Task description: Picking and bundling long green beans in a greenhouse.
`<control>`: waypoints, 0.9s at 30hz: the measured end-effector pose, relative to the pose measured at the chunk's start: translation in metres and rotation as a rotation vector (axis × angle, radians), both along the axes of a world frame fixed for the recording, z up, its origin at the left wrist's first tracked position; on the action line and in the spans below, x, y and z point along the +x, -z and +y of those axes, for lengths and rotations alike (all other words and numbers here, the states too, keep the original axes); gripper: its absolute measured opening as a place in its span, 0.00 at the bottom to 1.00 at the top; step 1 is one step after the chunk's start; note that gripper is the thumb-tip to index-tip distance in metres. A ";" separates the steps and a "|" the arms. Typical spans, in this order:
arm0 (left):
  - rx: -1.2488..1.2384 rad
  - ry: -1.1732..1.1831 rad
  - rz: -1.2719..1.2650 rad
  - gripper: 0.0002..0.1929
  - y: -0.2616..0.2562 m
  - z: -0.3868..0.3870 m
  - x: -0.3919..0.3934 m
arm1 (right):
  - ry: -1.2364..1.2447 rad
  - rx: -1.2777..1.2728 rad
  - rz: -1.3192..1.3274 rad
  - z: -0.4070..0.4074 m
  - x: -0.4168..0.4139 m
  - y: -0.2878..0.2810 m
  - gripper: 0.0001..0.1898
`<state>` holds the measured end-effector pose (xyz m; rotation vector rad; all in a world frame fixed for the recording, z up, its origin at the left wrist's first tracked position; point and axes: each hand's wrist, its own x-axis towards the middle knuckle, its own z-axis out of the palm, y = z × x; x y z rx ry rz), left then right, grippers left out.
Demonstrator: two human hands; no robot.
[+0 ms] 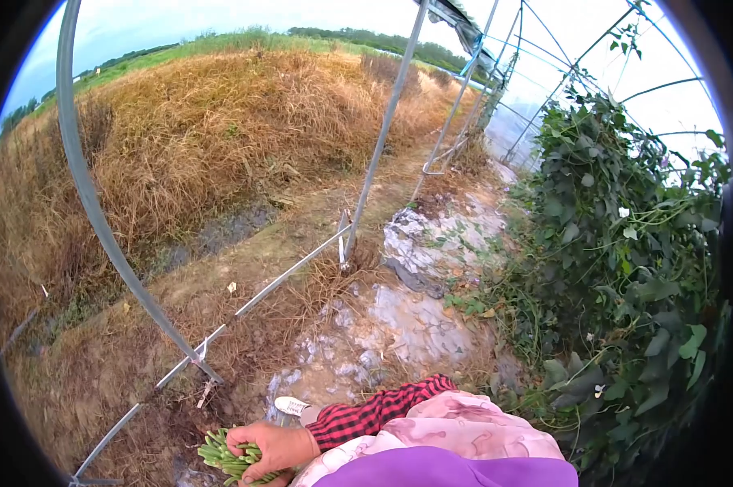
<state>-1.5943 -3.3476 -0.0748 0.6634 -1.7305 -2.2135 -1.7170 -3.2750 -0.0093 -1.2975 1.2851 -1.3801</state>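
A bunch of slender green bean pods (217, 455) is near the bottom edge, left of centre, its ends pointing up and left. My right hand (275, 447) is closed over it, with the thumb on the near side; a red and black checked sleeve covers that forearm. Just below, at the picture's edge, a small part of my left hand (283, 478) shows against the underside of the bunch; most of it is hidden. The lower ends of the pods are out of sight. Beside the hands lie my pink patterned garment (470, 420) and purple top (445, 469).
Leafy climbing vines (609, 255) with small white flowers rise on the right. Silvery plastic sheeting (415, 322) partly covers the soil ahead. Grey metal frame poles (381, 140) and a low rail (269, 289) run along the left, with dry grass (220, 128) beyond. A white shoe (291, 405) stands near the hands.
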 end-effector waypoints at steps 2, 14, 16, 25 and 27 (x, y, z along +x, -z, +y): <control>0.006 0.014 -0.022 0.23 0.000 -0.008 -0.017 | -0.070 -0.083 0.075 -0.014 -0.016 0.001 0.22; 0.015 0.111 -0.144 0.19 -0.029 -0.074 -0.149 | 0.154 -0.318 0.237 -0.072 -0.138 -0.011 0.17; 0.019 0.126 -0.163 0.18 -0.033 -0.085 -0.169 | 0.161 -0.345 0.245 -0.081 -0.158 -0.014 0.16; 0.072 0.190 -0.252 0.15 -0.045 -0.122 -0.236 | 0.287 -0.255 0.221 -0.118 -0.226 0.005 0.09; 0.082 0.205 -0.270 0.15 -0.048 -0.129 -0.247 | 0.301 -0.205 0.196 -0.126 -0.239 0.010 0.10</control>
